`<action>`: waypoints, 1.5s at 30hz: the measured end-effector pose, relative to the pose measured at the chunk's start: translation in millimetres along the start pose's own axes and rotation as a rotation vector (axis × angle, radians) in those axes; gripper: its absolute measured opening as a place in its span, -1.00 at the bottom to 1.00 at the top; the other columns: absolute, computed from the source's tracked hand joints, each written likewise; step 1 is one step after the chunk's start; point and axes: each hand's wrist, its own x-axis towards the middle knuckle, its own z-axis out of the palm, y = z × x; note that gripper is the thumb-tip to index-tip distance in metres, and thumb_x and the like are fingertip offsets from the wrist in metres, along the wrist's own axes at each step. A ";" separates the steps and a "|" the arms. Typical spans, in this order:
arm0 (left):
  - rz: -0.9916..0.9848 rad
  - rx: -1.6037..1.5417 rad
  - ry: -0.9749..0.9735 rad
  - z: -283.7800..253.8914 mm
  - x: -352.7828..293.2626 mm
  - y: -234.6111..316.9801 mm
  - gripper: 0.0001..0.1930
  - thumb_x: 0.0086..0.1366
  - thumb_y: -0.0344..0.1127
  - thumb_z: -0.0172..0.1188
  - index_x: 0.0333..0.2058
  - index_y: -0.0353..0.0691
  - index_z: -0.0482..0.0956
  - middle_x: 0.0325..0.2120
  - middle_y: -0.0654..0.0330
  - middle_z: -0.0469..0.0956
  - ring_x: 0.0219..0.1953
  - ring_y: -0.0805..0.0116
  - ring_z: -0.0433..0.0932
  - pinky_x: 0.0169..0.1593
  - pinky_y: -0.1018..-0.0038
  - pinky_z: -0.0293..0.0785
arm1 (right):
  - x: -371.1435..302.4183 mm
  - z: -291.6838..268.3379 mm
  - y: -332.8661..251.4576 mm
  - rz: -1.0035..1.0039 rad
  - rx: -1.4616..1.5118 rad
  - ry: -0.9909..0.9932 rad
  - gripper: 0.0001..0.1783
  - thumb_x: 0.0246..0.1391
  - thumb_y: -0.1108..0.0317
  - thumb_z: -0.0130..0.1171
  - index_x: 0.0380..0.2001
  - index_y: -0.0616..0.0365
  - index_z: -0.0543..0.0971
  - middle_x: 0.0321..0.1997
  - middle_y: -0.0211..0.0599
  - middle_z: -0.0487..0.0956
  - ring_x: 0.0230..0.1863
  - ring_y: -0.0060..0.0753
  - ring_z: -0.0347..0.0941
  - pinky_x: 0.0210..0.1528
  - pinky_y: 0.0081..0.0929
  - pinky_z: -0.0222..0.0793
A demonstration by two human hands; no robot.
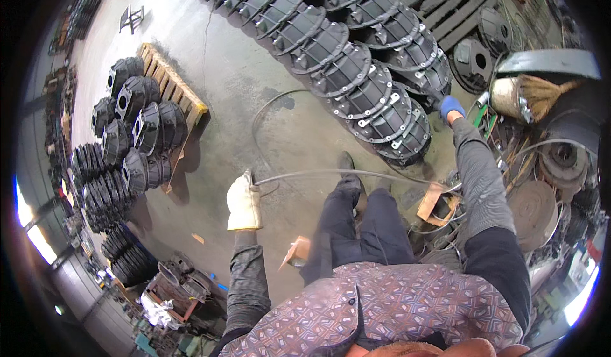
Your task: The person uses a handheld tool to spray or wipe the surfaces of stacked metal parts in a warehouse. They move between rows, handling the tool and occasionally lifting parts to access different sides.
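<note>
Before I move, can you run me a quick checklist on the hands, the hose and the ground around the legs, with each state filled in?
1. Left hand secure on the grey hose: ok, its pale glove is closed around it.
2. Right hand grip: cannot tell; it is beside the near end of the black castings, but what it holds is unclear.
3. Both hands gloved: ok, pale on the left, blue on the right.
4. Hose clear of the legs: not ok, it crosses in front of them in this view.
5. Area by the legs uncluttered: not ok, a brown scrap shows to their left.
</note>
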 end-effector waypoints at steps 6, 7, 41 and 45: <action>-0.112 -0.399 0.078 -4.9 30.2 -25.7 -0.65 0.31 -0.36 0.15 0.07 -0.08 0.65 -0.19 0.01 0.70 -0.17 -0.02 0.68 -0.09 0.19 0.61 | 62.5 -29.8 -68.5 0.011 0.118 0.111 -0.60 0.17 0.17 0.14 -0.08 0.21 0.71 0.00 0.16 0.66 0.06 0.23 0.61 0.07 0.00 0.54; -0.160 -0.476 0.007 -10.1 35.2 -27.6 -0.65 0.31 -0.36 0.15 0.07 -0.08 0.65 -0.19 0.01 0.70 -0.17 -0.02 0.68 -0.10 0.20 0.61 | 69.0 -39.2 -76.5 0.018 0.125 0.116 -0.60 0.17 0.17 0.13 -0.08 0.21 0.71 0.01 0.16 0.66 0.07 0.23 0.61 0.07 0.00 0.54; -0.035 -0.403 0.121 -111.7 419.8 -205.4 -0.60 0.23 -0.42 0.25 0.07 -0.11 0.64 -0.16 0.01 0.69 -0.09 0.01 0.66 -0.01 0.20 0.57 | 326.2 -286.1 -381.8 0.031 -0.136 0.088 -0.58 0.22 0.15 0.09 -0.07 0.22 0.72 0.10 0.17 0.63 0.15 0.24 0.58 0.12 0.07 0.52; -0.227 -0.659 0.082 -117.5 470.2 -245.4 -0.57 0.27 -0.43 0.16 0.13 -0.08 0.62 -0.10 0.03 0.68 -0.05 0.01 0.65 0.03 0.22 0.56 | 332.9 -307.3 -428.3 0.038 0.057 0.206 -0.56 0.20 0.10 0.12 -0.08 0.22 0.72 0.06 0.18 0.65 0.11 0.24 0.60 0.05 0.03 0.55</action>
